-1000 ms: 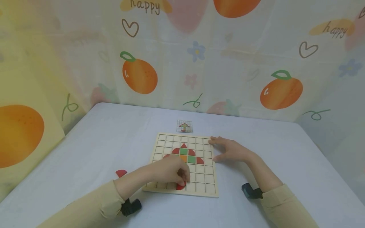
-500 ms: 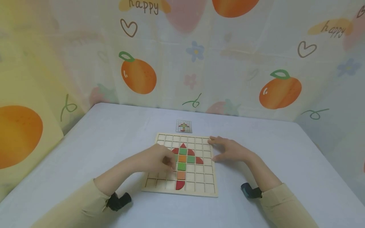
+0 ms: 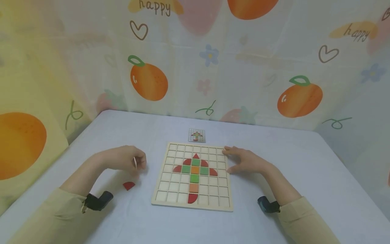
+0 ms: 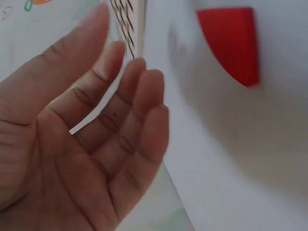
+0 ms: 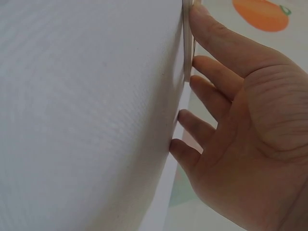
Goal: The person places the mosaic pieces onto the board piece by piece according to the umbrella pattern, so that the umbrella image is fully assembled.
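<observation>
My left hand [image 3: 123,158] hovers left of the board with relaxed, slightly bent fingers and nothing between them. Just below its fingertips, a red quarter-circle piece [image 3: 129,185] lies on the table; the left wrist view shows that red piece [image 4: 233,43] apart from the fingers. A wooden grid board [image 3: 214,190] bears red, green and orange pieces in an arrow-like pattern, with a red quarter-circle [image 3: 192,198] at the bottom. My right hand [image 3: 248,161] touches the board's right edge with thumb and fingertips, its fingers spread, as the right wrist view also shows.
A small pattern card [image 3: 196,135] lies behind the board, printed with a similar coloured figure on a grid. The white tabletop [image 3: 268,139] ends at a patterned cloth backdrop [image 3: 237,74]. A dark wrist device [image 3: 99,201] sits at each sleeve cuff.
My left hand has gone from the red piece at the board's bottom, back across the board and off its left side to above the loose red piece. My right hand has stayed put.
</observation>
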{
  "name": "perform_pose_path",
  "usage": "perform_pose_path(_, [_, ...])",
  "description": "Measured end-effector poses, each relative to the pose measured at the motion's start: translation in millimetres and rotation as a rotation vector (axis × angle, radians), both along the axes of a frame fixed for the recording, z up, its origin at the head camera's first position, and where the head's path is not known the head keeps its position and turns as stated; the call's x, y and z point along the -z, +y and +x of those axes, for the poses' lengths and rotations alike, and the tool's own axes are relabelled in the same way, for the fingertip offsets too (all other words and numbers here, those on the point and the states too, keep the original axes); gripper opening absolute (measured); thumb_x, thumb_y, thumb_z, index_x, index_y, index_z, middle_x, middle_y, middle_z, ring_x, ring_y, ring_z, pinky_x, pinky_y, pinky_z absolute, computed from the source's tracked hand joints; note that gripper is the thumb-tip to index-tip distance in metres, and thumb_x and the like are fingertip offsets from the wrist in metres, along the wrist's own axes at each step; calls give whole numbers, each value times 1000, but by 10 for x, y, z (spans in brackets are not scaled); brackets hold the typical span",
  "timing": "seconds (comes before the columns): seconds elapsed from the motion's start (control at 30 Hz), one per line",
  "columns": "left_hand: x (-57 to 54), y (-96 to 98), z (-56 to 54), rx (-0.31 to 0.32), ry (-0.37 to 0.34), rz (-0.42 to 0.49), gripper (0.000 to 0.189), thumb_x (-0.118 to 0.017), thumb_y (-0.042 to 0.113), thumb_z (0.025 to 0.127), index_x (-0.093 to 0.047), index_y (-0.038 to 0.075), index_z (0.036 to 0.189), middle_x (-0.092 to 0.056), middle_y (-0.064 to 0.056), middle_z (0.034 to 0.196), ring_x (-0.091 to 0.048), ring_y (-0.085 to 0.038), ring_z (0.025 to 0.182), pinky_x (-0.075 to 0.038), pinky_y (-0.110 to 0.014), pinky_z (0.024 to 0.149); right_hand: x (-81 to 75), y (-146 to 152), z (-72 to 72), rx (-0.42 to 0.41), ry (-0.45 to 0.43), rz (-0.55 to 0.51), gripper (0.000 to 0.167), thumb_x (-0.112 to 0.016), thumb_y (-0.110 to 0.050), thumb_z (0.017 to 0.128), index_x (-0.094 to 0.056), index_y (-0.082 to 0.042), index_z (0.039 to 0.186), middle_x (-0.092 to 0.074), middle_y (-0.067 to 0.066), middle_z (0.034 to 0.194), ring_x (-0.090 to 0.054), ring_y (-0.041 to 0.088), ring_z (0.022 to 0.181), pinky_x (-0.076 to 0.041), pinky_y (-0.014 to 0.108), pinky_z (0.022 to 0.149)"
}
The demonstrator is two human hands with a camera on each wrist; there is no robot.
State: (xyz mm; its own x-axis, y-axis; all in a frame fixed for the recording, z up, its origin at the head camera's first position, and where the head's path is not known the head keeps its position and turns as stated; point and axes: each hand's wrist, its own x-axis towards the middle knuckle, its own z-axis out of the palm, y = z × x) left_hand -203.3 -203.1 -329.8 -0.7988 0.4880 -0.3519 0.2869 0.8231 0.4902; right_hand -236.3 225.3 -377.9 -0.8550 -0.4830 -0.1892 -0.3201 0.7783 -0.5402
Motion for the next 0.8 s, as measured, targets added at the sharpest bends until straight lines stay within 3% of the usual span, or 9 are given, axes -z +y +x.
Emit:
perform_pose_path(0.27, [98,-126,100,-42,-62,-84,28,-85,12,66,-62,18,79,-58,-1,83,-51,-17,81,-43,-31,68,6,-5,-12,-13,15,15,78,-79,-38,81,-46,-12,147,-33,9,161,-21,41,152,-19,61,121])
perform_pose_path(0.53, [170,-117,149,-24,-32,-94,34,-88,7,59,-58,15,74,-56,-1,77,-49,-16,76,-40,-29,65,9,9,-4,6,-6,9,79,-79,-38,80,-46,-13,147,-33,7,162,-20,40,153,-19,61,121])
perform_pose_path(0.8, [153,-67,168,-20,9,-144,27,-84,2,62,-61,14,69,-58,1,75,-50,-16,74,-41,-29,63,10,17,-4,1,-2,2,78,-79,-37,80,-47,-13,147,-33,8,162,-20,40,153,-19,61,121])
